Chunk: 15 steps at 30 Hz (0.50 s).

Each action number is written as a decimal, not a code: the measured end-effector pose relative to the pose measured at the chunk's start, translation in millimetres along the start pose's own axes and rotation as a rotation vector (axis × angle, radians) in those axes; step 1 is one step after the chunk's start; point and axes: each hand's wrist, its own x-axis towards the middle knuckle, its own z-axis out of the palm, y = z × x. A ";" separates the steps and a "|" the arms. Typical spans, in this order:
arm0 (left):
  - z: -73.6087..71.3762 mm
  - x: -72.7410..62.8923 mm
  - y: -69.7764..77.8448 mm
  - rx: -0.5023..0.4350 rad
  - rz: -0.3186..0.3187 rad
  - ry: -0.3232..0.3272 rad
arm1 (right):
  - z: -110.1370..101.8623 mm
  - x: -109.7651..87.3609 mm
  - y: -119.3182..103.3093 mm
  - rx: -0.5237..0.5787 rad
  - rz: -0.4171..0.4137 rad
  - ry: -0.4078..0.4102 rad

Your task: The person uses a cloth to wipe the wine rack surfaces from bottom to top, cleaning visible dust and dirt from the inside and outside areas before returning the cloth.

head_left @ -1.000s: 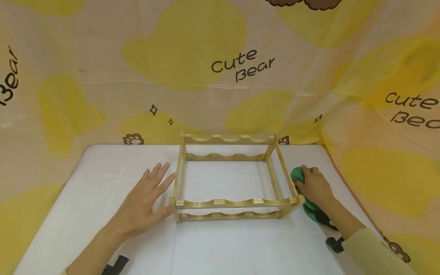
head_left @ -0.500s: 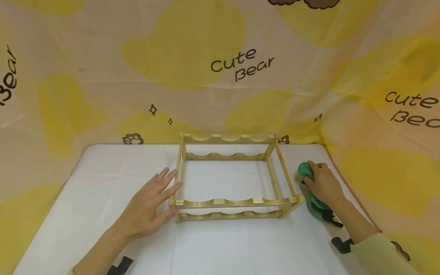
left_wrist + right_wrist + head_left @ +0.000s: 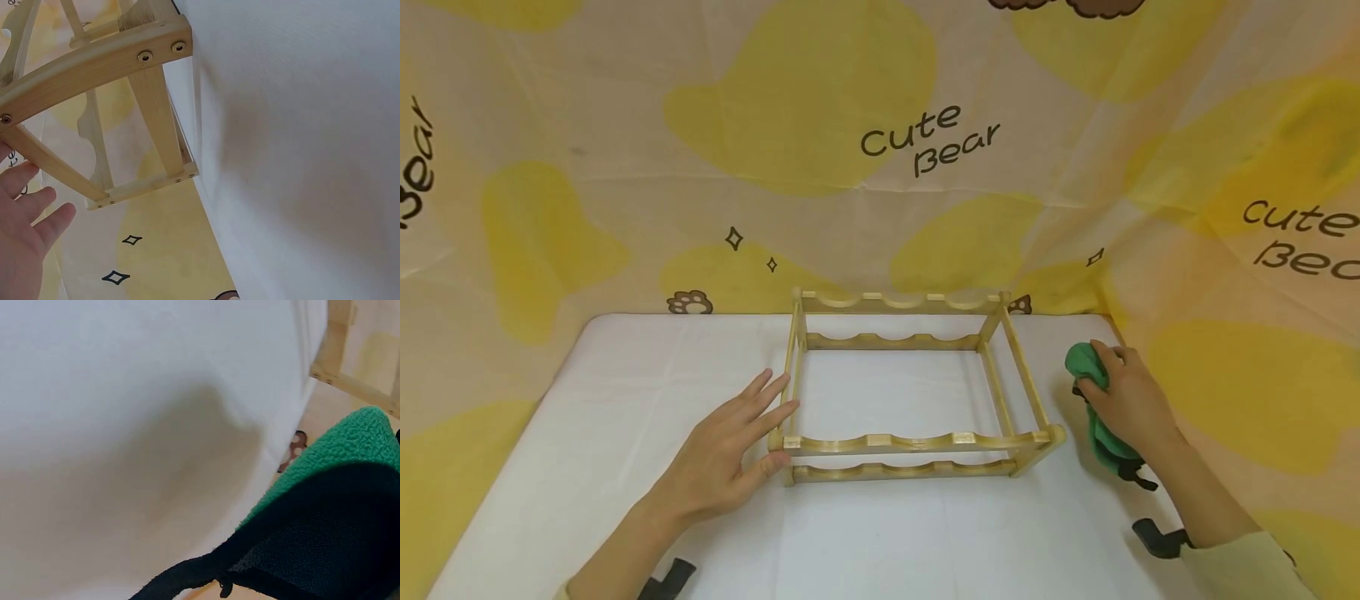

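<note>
A pale wooden rack [image 3: 917, 444] with scalloped rails stands in the middle of the white table. My left hand [image 3: 722, 450] is at its left side, fingers spread and loosely extended, thumb by the front left corner post. In the left wrist view the fingertips lie close to the rack's side bar [image 3: 59, 162]. To the right of the rack, my right hand [image 3: 1138, 408] holds a fuzzy green cloth [image 3: 1086, 363] with black trim, gripped near its upper end. Black mesh [image 3: 312, 550] backs the green pile in the right wrist view; the right fingers are hidden there.
The white tabletop [image 3: 880, 542] has a back edge meeting a yellow patterned fabric wall [image 3: 820, 225]. Another fabric wall [image 3: 1247, 375] rises along the right edge, near the right forearm. Black wrist mounts show by both forearms.
My right hand has moved right, away from the rack, with the green cloth in it. My left hand has shifted slightly right against the rack's side. The rack stays in place.
</note>
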 end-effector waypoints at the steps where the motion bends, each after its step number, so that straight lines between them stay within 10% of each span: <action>1: 0.5 0.1 -0.1 -0.003 0.001 0.002 | -1.1 -1.2 -1.1 -0.003 -0.007 0.017; 15: 7.7 -3.4 -2.2 -0.140 0.013 0.033 | -21.6 -16.0 -24.1 0.022 -0.024 0.079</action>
